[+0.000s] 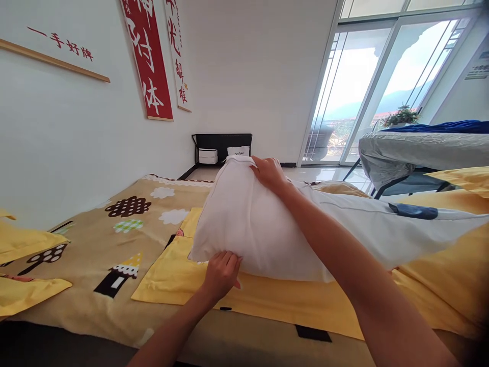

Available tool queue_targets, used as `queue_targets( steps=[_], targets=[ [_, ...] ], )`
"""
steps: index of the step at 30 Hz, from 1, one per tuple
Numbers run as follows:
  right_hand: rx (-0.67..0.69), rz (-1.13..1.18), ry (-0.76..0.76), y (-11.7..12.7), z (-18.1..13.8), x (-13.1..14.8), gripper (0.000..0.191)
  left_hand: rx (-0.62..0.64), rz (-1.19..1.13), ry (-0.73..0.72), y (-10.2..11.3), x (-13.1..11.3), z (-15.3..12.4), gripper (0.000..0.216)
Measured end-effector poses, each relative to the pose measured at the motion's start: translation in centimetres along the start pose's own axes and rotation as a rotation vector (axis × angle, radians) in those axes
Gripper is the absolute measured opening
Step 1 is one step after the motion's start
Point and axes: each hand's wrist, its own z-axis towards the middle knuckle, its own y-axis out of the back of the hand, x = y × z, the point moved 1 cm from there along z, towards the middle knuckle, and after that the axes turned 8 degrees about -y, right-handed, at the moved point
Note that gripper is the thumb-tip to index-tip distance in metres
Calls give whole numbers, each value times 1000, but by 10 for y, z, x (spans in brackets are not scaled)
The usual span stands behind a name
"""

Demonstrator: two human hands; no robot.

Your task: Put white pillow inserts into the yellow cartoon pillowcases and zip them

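A white pillow (pixel 244 224) stretches across the bed, its left end tilted up off the bedding. My left hand (pixel 223 272) is closed on its near edge, close to the left corner. At the far upper edge my right hand (pixel 269 172) grips the fabric between thumb and fingers. Beneath the pillow lies a yellow pillowcase (pixel 164 278), spread flat with its left edge showing. A dark blue patch (pixel 414 210) shows on the right part of the white pillow. What lies under the raised end is partly hidden.
The bed carries a tan patterned blanket (pixel 91 244). More yellow fabric (pixel 30 244) lies at the left, and yellow bedding (pixel 451 275) at the right. A table with a grey cover (pixel 420 148) stands at the back right, before a glass sliding door (pixel 351 92). A black rack (pixel 225 140) stands by the far wall.
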Motion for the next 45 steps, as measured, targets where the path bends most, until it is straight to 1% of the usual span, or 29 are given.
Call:
queue_targets(
  steps=[2,3,5,6,8,9,10,11,12,14,15,16,17,18,20,21,22,23,25,27,28,30,32,34,37,39,42,43,45],
  targets=[
    [-11,-3,-11,1,0,-6,22,16,-12,27,6,19,-10,34],
    [-18,-1,-19,2,-1,-10,22,24,1,55,14,37,-19,33],
    [-41,12,-44,7,-1,-21,22,22,98,188,39,88,-43,30],
    [-59,22,-62,11,-2,-27,23,-6,186,310,55,120,-57,27],
    [-104,53,-99,20,-1,-39,25,-96,397,650,90,184,-86,18],
    [-128,75,-113,25,-1,-44,27,-140,468,789,105,210,-96,19],
    [-151,101,-122,30,0,-48,29,-197,507,906,116,230,-102,28],
    [-169,126,-124,35,1,-50,30,-227,453,974,121,241,-103,33],
    [-181,148,-118,39,1,-50,32,-238,325,1007,121,244,-98,38],
    [-207,168,-100,45,3,-48,34,-182,-114,934,103,227,-73,47],
    [-230,169,-96,47,3,-45,35,-110,-374,840,87,211,-55,56],
    [-259,170,-94,50,3,-44,36,-22,-568,718,70,192,-37,72],
    [-292,173,-94,52,1,-43,37,71,-684,637,52,174,-20,83],
    [-322,180,-96,54,-1,-44,39,170,-759,603,35,157,-6,83],
    [-356,207,-104,61,-6,-51,42,334,-833,645,10,136,12,60],
    [-355,221,-118,65,-8,-57,44,370,-848,700,3,130,15,48],
    [-340,235,-148,70,-10,-64,46,357,-861,758,0,128,17,42],
    [-318,250,-199,75,-10,-71,48,295,-871,805,1,127,18,39],
    [-271,286,-342,85,-6,-82,49,64,-863,816,11,127,24,34],
    [-248,321,-481,93,3,-82,48,-153,-810,693,25,123,39,26],
    [-248,335,-520,95,8,-77,45,-219,-775,597,31,119,50,24],
    [-255,342,-515,96,18,-55,40,-265,-741,415,38,106,76,21],
    [-259,320,-416,93,21,-25,37,-251,-770,327,36,90,100,21],
    [-281,271,-284,87,15,5,37,-225,-805,306,29,74,118,22],
    [-288,237,-88,75,-6,36,32,-111,-828,222,17,54,132,19],
    [-197,284,69,65,-21,45,25,18,-859,154,14,45,133,18],
    [7,391,278,48,-38,45,21,160,-881,145,20,42,122,19],
    [60,414,305,42,-41,42,22,168,-856,162,25,43,114,20],
    [148,433,288,29,-43,33,26,108,-762,191,39,46,91,21]
  ],
)
